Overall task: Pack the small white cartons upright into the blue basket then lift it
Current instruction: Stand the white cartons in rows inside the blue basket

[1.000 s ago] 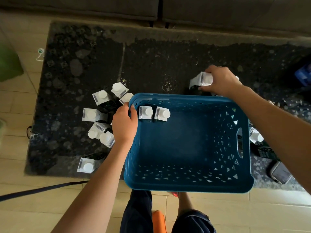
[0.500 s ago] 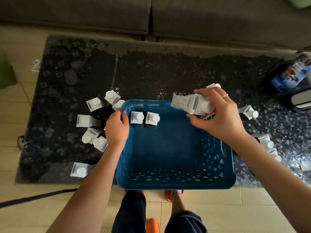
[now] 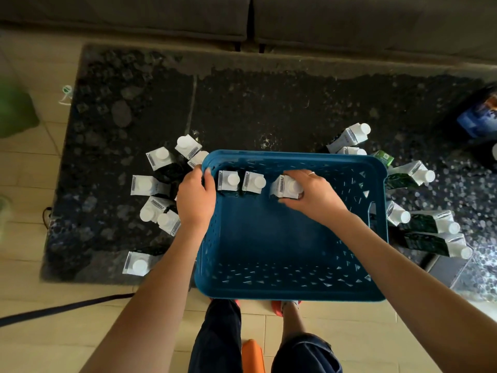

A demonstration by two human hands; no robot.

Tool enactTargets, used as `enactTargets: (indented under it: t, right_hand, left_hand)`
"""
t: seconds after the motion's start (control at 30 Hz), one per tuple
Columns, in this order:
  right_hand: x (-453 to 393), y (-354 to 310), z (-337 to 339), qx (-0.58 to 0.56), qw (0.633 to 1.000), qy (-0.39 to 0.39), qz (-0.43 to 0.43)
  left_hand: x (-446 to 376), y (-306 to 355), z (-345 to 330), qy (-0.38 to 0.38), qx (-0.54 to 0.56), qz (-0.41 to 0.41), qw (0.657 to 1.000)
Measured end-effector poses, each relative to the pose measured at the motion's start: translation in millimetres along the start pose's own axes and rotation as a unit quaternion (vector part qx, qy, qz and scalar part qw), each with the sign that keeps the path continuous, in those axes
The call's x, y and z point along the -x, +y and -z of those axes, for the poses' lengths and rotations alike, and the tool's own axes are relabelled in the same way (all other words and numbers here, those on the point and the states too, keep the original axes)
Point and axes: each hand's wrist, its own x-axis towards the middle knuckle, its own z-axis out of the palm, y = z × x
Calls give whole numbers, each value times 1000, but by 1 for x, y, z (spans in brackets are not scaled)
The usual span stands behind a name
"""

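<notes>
The blue basket (image 3: 290,289) sits at the near edge of a dark speckled table. Two small white cartons (image 3: 228,181) (image 3: 254,183) stand upright along its far wall. My right hand (image 3: 314,196) is inside the basket, closed around a third carton (image 3: 285,187), upright just right of those two. My left hand (image 3: 195,200) grips the basket's left rim near the far corner. Several cartons (image 3: 142,185) stand on the table to the left. Several more (image 3: 349,137) lie and lean to the right.
A grey sofa (image 3: 242,17) runs behind the table. A blue packet (image 3: 476,117) lies at the far right, a green thing (image 3: 13,114) at the left edge. A dark cable (image 3: 61,308) crosses the tiled floor. My legs are below the basket.
My right hand has carried a carton from the table beyond the basket's far rim, over the rim and down inside, beside the two standing ones. My left hand stayed on the rim.
</notes>
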Motion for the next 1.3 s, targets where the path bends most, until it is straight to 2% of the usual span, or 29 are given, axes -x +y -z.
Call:
enactTargets:
  t: [0.2, 0.67, 0.9, 1.03, 1.2, 1.3]
  right_hand:
    - [-29, 5, -26, 13, 998, -32, -43]
    - [-29, 7, -33, 46, 998, -34, -12]
    - [-26, 3, -36, 65, 997, -42, -30]
    - [-22, 0, -35, 87, 996, -19, -28]
    - [-20, -14, -36, 224, 972, 62, 39]
    - [-28, -26, -45, 226, 972, 46, 49]
  left_hand:
    - [-1, -2, -2, 5, -5, -10, 1000]
    - [-1, -1, -1, 1, -8, -15, 1000]
    - [-1, 2, 1, 4, -7, -10, 1000]
    - [-1, 1, 1, 4, -6, -8, 1000]
    - [0, 1, 1, 4, -2, -3, 1000]
    - [0, 2, 1, 3, 1, 2, 1000]
